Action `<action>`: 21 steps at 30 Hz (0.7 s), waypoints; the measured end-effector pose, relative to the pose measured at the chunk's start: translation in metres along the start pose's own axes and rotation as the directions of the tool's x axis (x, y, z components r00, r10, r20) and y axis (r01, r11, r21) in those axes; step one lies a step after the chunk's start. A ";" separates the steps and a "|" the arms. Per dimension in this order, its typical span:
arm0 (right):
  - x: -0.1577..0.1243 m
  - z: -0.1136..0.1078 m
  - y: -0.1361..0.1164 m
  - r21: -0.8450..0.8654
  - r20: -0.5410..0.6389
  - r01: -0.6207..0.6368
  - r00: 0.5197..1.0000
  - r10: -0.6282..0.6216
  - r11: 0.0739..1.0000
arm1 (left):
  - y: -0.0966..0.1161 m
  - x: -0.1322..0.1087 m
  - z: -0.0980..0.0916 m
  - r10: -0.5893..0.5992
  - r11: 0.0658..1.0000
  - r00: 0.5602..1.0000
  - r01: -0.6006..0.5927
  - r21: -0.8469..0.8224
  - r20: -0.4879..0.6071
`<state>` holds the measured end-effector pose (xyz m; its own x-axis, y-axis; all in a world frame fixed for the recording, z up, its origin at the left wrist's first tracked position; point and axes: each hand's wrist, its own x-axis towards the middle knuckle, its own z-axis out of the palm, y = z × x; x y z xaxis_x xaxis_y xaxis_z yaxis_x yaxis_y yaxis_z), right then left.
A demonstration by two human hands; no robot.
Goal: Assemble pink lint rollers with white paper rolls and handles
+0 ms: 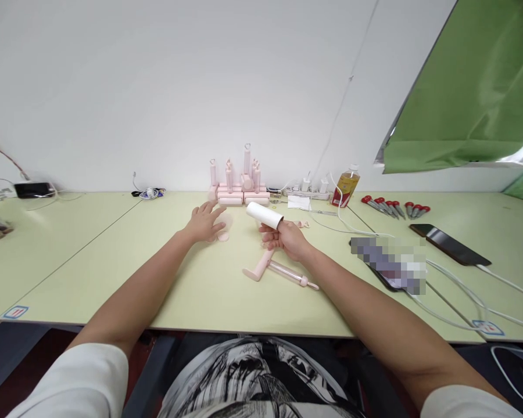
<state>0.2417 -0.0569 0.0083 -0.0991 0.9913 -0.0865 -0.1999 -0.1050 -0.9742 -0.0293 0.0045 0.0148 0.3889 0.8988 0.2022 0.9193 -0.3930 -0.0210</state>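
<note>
The head view looks down on a pale green table [113,261], with both bare arms stretched out over it.

The right hand [288,239] is raised a little above the table, its grip clamped on the lower end of a white roll [265,214]. The fingers wrap only that end, so most of the tube sticks out free. It slants up and to the left, toward the other hand. Holding it this way seems to leave the roll's surface and open end untouched.

The left hand [204,223] lies palm down on the table with its grip apart and its fingers spread, holding nothing. Its fingertips are just beside a small pink disc [223,235]. Whether they touch it cannot be told.

Below the right hand, a pink handle [260,268] lies flat on the table with a clear rod [293,274] running off to its right. The handle lies close to the body, probably so that it is within easy reach.

At the back edge, against the wall, stands a stack of pink parts [239,184], some of them upright. They look parked there as a supply, out of the hands' way.

Further right are a power strip [307,188], a bottle [346,185], a row of red-handled screwdrivers [394,207] and a dark phone [448,244] on a cable. All of these are well apart from the hands.
</note>
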 end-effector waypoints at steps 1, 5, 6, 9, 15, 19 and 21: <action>0.000 0.000 0.000 -0.003 0.001 0.000 1.000 0.000 1.000 | -0.002 0.004 0.004 -0.016 1.000 0.999 0.015 0.004 0.042; 0.000 -0.001 0.001 -0.006 -0.006 0.003 1.000 -0.004 1.000 | -0.005 0.016 0.016 -0.061 0.997 0.987 0.066 -0.031 0.148; 0.000 -0.001 0.001 -0.006 -0.006 0.003 1.000 -0.003 1.000 | -0.004 0.017 0.017 -0.062 0.997 0.988 0.068 -0.039 0.139; 0.000 -0.001 0.001 -0.005 -0.005 0.002 1.000 -0.002 1.000 | 0.008 0.011 0.016 -0.081 0.997 0.995 0.082 -0.012 0.060; 0.000 0.001 -0.001 -0.009 -0.020 0.006 1.000 -0.006 1.000 | 0.048 -0.038 0.015 -0.055 0.998 0.996 0.053 -0.037 -0.065; -0.001 0.002 -0.001 -0.009 -0.024 -0.001 1.000 0.001 1.000 | 0.055 -0.059 0.022 0.043 0.992 0.998 -0.038 -0.119 0.040; -0.002 0.001 -0.001 -0.013 -0.024 -0.002 1.000 0.002 1.000 | 0.050 -0.058 0.024 0.109 0.985 0.992 -0.100 -0.141 0.058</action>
<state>0.2411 -0.0584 0.0098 -0.0762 0.9927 -0.0931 -0.1873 -0.1060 -0.9766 -0.0044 -0.0622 -0.0219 0.4894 0.8605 0.1418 0.8582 -0.5041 0.0973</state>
